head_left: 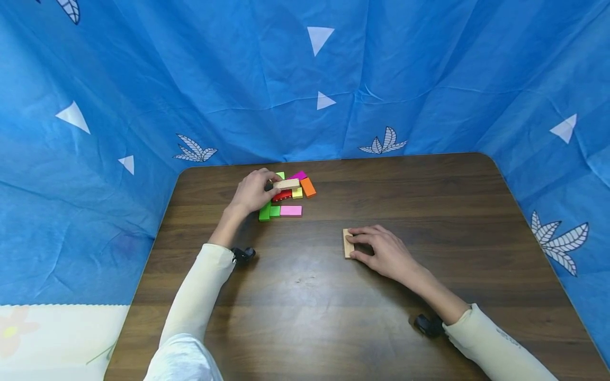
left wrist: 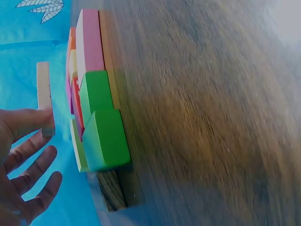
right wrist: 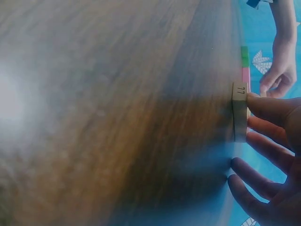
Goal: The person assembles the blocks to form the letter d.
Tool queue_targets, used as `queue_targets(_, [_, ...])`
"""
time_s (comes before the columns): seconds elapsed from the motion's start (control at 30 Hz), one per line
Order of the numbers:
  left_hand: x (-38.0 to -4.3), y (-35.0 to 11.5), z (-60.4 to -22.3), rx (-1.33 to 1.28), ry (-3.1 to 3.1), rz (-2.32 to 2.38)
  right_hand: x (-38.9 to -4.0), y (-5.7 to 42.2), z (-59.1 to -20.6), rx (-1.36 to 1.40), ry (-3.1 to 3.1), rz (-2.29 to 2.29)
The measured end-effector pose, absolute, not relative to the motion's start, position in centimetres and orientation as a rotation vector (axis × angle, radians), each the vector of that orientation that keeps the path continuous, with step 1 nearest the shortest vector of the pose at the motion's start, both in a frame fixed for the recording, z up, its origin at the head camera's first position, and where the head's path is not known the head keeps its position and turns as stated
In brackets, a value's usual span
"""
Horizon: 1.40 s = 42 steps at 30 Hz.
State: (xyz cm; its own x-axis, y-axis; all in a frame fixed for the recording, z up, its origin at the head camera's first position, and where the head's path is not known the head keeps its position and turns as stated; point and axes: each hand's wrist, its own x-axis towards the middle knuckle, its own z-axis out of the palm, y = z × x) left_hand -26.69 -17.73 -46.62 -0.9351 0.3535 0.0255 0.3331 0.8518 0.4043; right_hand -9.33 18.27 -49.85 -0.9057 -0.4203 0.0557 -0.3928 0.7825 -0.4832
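My left hand [head_left: 253, 191] pinches a plain wooden block [head_left: 286, 184] between thumb and fingers, above a group of coloured blocks at the back left of the table. In the left wrist view that wooden block [left wrist: 44, 89] is raised, with the other fingers spread. Beneath and around it lie a red block [head_left: 282, 195] with dots, a yellow block [head_left: 297, 193], an orange block [head_left: 308, 187] and a magenta block [head_left: 298, 175]. Near the table's middle, my right hand [head_left: 383, 251] grips a second wooden block [head_left: 348, 244] lying on the tabletop; its end [right wrist: 240, 89] is marked 77.
A pink block [head_left: 291, 211] and green blocks [head_left: 265, 212] form a row at the front of the group. A dark striped block [left wrist: 111, 190] shows beside them in the left wrist view. Blue patterned cloth [head_left: 267, 79] hangs behind the brown table [head_left: 305, 317].
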Motion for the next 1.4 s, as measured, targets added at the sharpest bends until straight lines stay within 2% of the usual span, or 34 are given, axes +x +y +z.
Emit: queue_targets(1.4, [-25.6,-9.1,-48.1,1.016,2.801,0.587,-9.2,18.0,-49.4,-0.607,2.897,-0.753])
